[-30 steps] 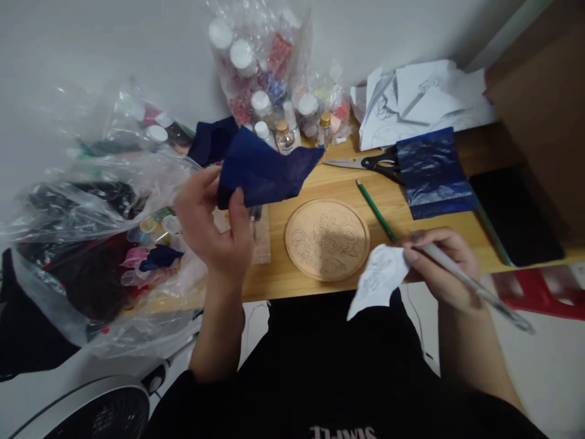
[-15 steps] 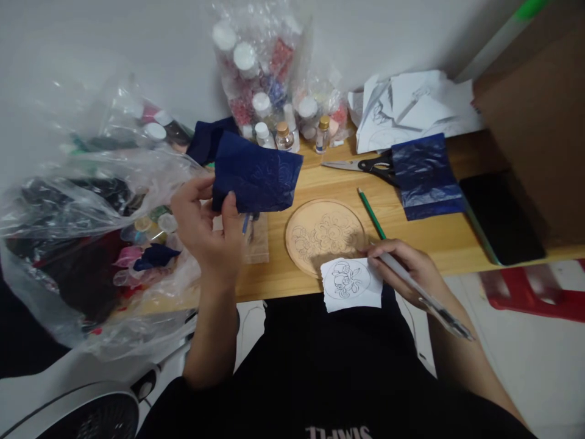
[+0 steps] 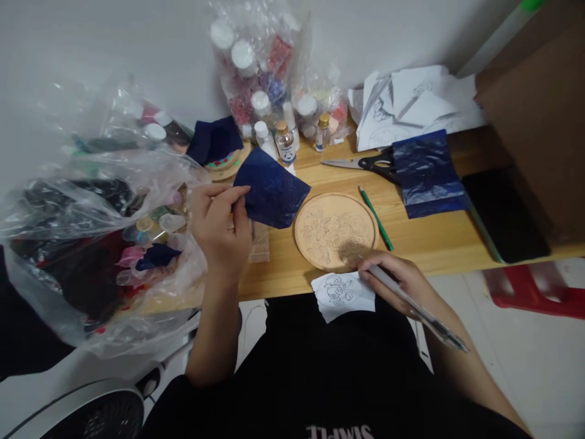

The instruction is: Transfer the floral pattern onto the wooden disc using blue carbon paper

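Note:
A dark blue sheet [image 3: 273, 190] is pinched at its left edge by my left hand [image 3: 222, 225], raised over the table left of a round wooden disc [image 3: 336, 228]. Dark floral outlines cover the disc. My right hand [image 3: 402, 281] holds a pen [image 3: 411, 305], its clear end pointing down to the right. Those same fingers grip a torn white paper [image 3: 345, 295] with a flower drawing, at the table's front edge below the disc. A green pencil [image 3: 376, 218] lies just right of the disc.
Scissors [image 3: 359, 163], another blue sheet [image 3: 428, 174] and a black phone [image 3: 506, 213] lie to the right. Paper sheets [image 3: 411, 103] and bagged bottles [image 3: 260, 73] line the back. Plastic bags [image 3: 91, 207] crowd the left, and a brown box [image 3: 539, 134] stands far right.
The blue sheet in my left hand has moved right and tilted downward. The disc is turned and shifted slightly up and right. My right hand and the white paper have moved a little left.

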Available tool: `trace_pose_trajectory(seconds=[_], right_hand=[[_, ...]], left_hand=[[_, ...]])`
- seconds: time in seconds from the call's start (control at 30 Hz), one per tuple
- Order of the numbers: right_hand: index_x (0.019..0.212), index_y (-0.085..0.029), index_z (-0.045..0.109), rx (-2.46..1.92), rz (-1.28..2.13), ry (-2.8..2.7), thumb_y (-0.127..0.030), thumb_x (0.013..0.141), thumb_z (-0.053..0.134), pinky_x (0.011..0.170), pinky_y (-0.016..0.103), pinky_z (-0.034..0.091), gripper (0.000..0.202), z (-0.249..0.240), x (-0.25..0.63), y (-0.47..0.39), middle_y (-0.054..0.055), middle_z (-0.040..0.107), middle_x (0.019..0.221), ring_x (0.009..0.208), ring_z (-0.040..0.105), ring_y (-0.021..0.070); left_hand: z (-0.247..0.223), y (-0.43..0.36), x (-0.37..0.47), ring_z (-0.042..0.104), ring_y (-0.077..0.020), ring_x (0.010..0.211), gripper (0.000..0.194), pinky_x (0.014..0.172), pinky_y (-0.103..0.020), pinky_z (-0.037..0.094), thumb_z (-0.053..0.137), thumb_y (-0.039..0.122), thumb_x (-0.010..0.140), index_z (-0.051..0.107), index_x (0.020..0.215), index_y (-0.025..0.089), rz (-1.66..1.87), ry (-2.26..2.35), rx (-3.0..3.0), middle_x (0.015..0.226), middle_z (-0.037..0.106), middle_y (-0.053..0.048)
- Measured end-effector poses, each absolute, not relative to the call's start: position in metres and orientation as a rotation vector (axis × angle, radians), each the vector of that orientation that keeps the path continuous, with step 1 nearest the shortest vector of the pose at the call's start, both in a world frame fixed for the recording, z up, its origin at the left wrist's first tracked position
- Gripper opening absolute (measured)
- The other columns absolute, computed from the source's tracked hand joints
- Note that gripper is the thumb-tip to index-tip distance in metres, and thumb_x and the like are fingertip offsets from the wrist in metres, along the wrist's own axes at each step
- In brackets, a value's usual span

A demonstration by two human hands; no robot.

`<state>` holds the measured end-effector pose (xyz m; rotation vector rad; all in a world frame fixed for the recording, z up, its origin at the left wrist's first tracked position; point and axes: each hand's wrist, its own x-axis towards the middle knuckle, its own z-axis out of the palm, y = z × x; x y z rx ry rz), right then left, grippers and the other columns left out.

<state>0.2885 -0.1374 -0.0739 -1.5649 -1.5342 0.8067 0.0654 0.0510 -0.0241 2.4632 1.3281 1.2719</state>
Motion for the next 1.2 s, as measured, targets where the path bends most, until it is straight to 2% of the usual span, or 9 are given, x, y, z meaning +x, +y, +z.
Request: trace_pose_trajectory(seconds=[0.27,0.43,0.57,0.7,0.9,1.0,1.1,1.2], right_hand=[[0.088,-0.025,0.057,-1.514,0.929,-1.569,-0.018,0.081,0.057,0.053,0.020,0.047,0.009,-0.073,0.308,-0.137,-0.001,0.063,0.074,0.062,0.059,0.0090],[0.084,-0.023,0.059,-1.492,0.991,-1.516,-0.019,0.080,0.059,0.050,0.019,0.047,0.006,-0.074,0.312,-0.134,-0.001,0.063,0.071,0.060,0.059,0.0090],[0.082,-0.022,0.062,-1.430,1.033,-1.389,-0.016,0.075,0.065,0.049,0.018,0.047,0.010,-0.078,0.315,-0.133,-0.002,0.063,0.070,0.058,0.058,0.0085],[0.081,-0.021,0.064,-1.311,1.081,-1.151,-0.015,0.069,0.071,0.055,0.023,0.051,0.015,-0.090,0.322,-0.139,0.001,0.064,0.076,0.069,0.062,0.0132],[0.083,-0.021,0.062,-1.191,1.125,-1.002,-0.014,0.071,0.070,0.056,0.027,0.052,0.016,-0.099,0.325,-0.142,0.001,0.064,0.079,0.069,0.062,0.0139],[0.084,-0.021,0.061,-1.171,1.112,-0.994,-0.012,0.071,0.069,0.056,0.026,0.050,0.018,-0.099,0.325,-0.142,0.001,0.063,0.080,0.070,0.061,0.0138],[0.083,-0.021,0.061,-1.163,1.108,-0.955,-0.013,0.071,0.070,0.055,0.026,0.049,0.017,-0.100,0.325,-0.142,0.001,0.064,0.079,0.071,0.061,0.0142],[0.082,-0.021,0.060,-1.132,1.100,-0.933,-0.013,0.071,0.071,0.056,0.027,0.049,0.017,-0.101,0.324,-0.142,0.001,0.063,0.077,0.071,0.061,0.0146]], left_hand=[[-0.030,0.056,0.065,0.062,-0.0155,0.098,0.018,0.089,-0.035,0.050,0.054,0.017,0.086,0.067,0.097,0.020,1.293,1.327,2.307,0.100,0.065,-0.001],[-0.039,0.058,0.067,0.062,-0.0158,0.101,0.021,0.092,-0.035,0.050,0.058,0.016,0.080,0.068,0.098,0.020,1.288,1.210,2.082,0.102,0.067,-0.003],[-0.049,0.050,0.074,0.062,-0.0154,0.101,0.022,0.089,-0.031,0.051,0.058,0.018,0.081,0.069,0.099,0.021,1.111,1.222,1.997,0.104,0.068,-0.003],[-0.060,0.036,0.086,0.064,-0.0154,0.096,0.022,0.083,-0.029,0.053,0.060,0.024,0.082,0.068,0.102,0.020,0.800,1.261,1.995,0.104,0.069,-0.004],[-0.065,0.022,0.096,0.064,-0.0170,0.095,0.022,0.082,-0.032,0.053,0.057,0.026,0.084,0.068,0.102,0.021,0.636,1.256,2.070,0.105,0.069,-0.006],[-0.061,0.021,0.094,0.062,-0.0181,0.101,0.025,0.087,-0.035,0.052,0.055,0.018,0.081,0.068,0.102,0.022,0.615,1.227,2.170,0.107,0.067,-0.006],[-0.059,0.023,0.090,0.058,-0.0190,0.110,0.042,0.094,-0.036,0.048,0.053,0.006,0.071,0.065,0.109,0.021,0.588,1.188,2.297,0.121,0.059,-0.008],[-0.061,0.026,0.087,0.057,-0.0174,0.107,0.052,0.096,-0.037,0.046,0.050,0.002,0.068,0.062,0.114,0.021,0.519,1.113,2.412,0.132,0.051,-0.009]])
